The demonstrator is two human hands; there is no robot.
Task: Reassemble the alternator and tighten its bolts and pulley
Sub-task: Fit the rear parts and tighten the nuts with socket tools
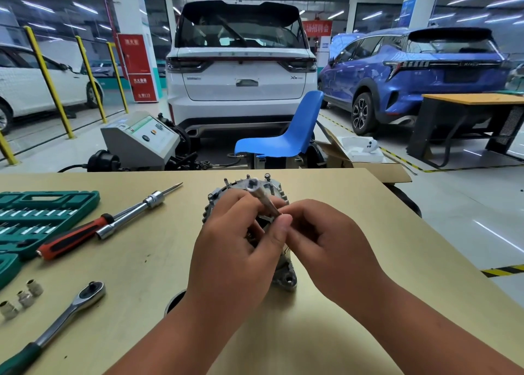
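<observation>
The gray metal alternator sits in the middle of the tan table, mostly hidden by hands. The left hand and right hand both pinch a long silver bolt above it. A ratchet and screwdriver lie on the left. Shiny floor runs past the right edge. A blue chair and white car stand behind.

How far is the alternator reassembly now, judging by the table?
Done: the grey metal alternator housing stands on the tan table, small studs upright at its rim. In hand: the left hand and right hand pinch a long silver bolt above it. Left: seating and tightening; the steel ratchet wrench lies untouched.
</observation>
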